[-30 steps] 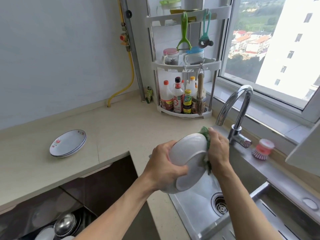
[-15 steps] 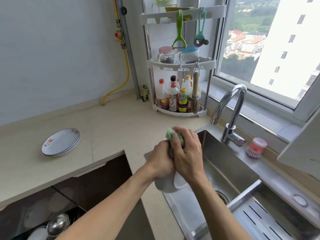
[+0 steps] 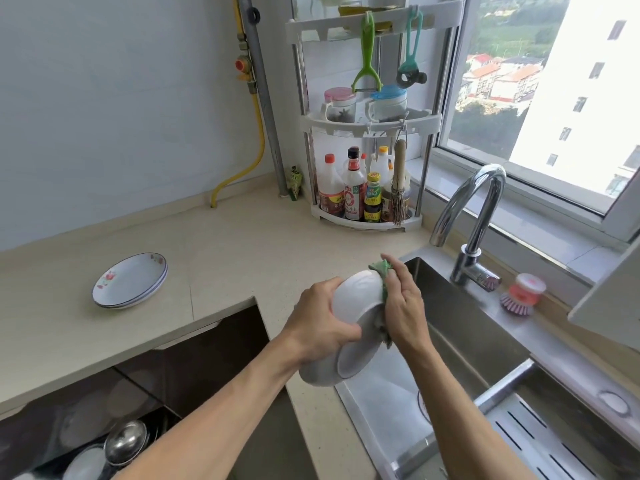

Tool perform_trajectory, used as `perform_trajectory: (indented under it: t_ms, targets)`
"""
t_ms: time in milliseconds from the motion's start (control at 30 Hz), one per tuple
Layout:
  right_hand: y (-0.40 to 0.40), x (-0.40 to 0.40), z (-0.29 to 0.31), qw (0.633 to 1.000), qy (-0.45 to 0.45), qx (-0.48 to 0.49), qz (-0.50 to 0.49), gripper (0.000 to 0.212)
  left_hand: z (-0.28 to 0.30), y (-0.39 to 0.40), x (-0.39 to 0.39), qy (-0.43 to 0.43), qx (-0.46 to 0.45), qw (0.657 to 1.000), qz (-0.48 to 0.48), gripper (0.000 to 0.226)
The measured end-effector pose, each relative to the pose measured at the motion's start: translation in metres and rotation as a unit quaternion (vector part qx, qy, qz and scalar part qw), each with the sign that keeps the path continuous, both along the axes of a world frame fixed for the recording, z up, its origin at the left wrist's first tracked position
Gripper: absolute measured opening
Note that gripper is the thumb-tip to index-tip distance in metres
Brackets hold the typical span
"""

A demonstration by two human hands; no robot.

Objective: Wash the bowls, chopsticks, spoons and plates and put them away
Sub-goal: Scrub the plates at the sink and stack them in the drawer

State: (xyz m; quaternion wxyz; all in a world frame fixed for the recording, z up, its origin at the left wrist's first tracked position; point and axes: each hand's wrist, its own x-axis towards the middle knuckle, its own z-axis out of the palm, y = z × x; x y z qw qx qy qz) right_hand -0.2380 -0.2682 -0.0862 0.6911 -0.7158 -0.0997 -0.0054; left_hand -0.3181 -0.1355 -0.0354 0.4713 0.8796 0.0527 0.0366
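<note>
Plates on counter — left of sink.

Sauce bottles on the rack's bottom shelf carry printed labels, characters too small and blurred to read, no other text visible

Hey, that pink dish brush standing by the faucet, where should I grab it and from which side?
Take the dish brush by its round pink top, coming down from above. It stands upright on its bristles on the ledge behind the sink, so the top is the free part; the faucet stands close on its left, so a side approach looks tighter.
</note>
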Motion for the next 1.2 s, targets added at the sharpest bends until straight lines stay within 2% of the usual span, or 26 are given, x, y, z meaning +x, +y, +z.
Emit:
perform_trajectory:
  t_ms: [167,200,333,400,467,533,600,667,767,867,900,1000,1033,1200]
  targets:
    - [0.022,-0.029,0.005,0.989,-0.139,-0.043,0.035,0.037,0.000,0.000,0.008,0.006,-0.001,1.000,0.015,0.041]
    - [0.017,-0.023,0.004,0.992,-0.120,-0.039,0.018,0.036,0.001,-0.001,0.006,0.007,-0.001,1.000,0.006,0.044]
    - [-0.012,0.000,-0.001,0.996,0.068,0.038,-0.053,0.025,0.014,-0.001,-0.005,-0.018,-0.027,0.999,-0.030,0.054]
    - [-0.018,0.006,-0.001,0.992,0.100,0.044,-0.068,0.029,0.021,0.001,-0.007,-0.019,-0.048,0.998,-0.031,0.052]
    - [-0.021,0.010,0.004,0.990,0.110,0.056,-0.074,0.034,0.025,0.007,-0.004,0.021,-0.080,0.996,-0.036,0.055]
    - [-0.023,0.014,0.015,0.995,0.077,0.039,-0.058,0.037,0.030,0.014,0.002,0.078,-0.074,0.992,-0.059,0.059]
    - [-0.021,0.017,0.028,0.999,0.025,-0.024,-0.005,0.036,0.031,0.014,0.007,0.108,-0.038,0.990,-0.082,0.056]
    - [-0.018,0.019,0.036,0.996,-0.024,-0.082,0.026,0.031,0.028,0.010,0.010,0.103,-0.010,0.991,-0.082,0.048]
    - [-0.010,0.009,0.035,0.982,-0.119,-0.147,0.026,0.020,0.017,0.005,0.010,0.079,-0.018,0.996,-0.049,0.047]
    - [0.000,-0.011,0.018,0.964,-0.212,-0.157,0.044,0.034,0.007,0.001,0.011,0.053,-0.042,0.998,-0.017,0.053]
    - [-0.003,-0.011,0.011,0.969,-0.199,-0.142,0.036,0.035,0.005,0.001,0.011,0.046,-0.034,0.998,-0.015,0.051]
    - [-0.017,-0.001,-0.006,0.995,-0.062,-0.071,-0.025,0.031,0.010,0.003,0.008,0.033,-0.002,0.999,-0.010,0.050]
    - [-0.017,-0.004,-0.008,0.997,-0.047,-0.055,-0.033,0.031,0.012,0.003,0.008,0.033,-0.001,0.999,-0.010,0.051]
    - [0.014,-0.036,-0.002,0.987,-0.153,-0.040,0.026,0.035,0.011,-0.003,0.013,0.023,0.004,1.000,-0.003,0.049]
